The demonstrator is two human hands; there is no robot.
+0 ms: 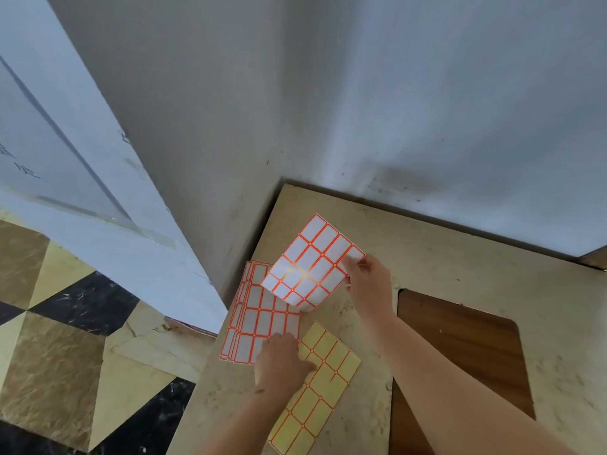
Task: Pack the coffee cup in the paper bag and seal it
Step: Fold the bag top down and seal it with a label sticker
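No coffee cup or paper bag showing anywhere in this view, so can't tell where either is sitting; what's actually in play is label stickers. The right hand (368,277) is pinching one glossy white sticker sheet with orange-red grid lines (310,266) by its right edge, thumb on the front and fingers closed behind it, holding it lifted and tilted over the table with its lower edge curling a bit; light is glaring off the middle of it. Just under and to the left of that sheet, a fanned stack of the same white orange-bordered label sheets (259,320) is lying flat near the table's left edge; the left hand (279,362) is resting palm-down on the stack's lower right corner, fingers spread loosely and pressing, not gripping anything. Its thumb side is overlapping a pale yellow backing sheet with orange lines (323,385), which is lying just beside the stack and running toward the near edge. All of it is sitting on a beige marble-look tabletop (460,257) with a dark brown wooden inset panel (460,356) to the right, partly crossed by the right forearm; a grey wall (328,93) is boxing in the far side, and a gold-and-black tiled floor (65,339) is showing off to the left.
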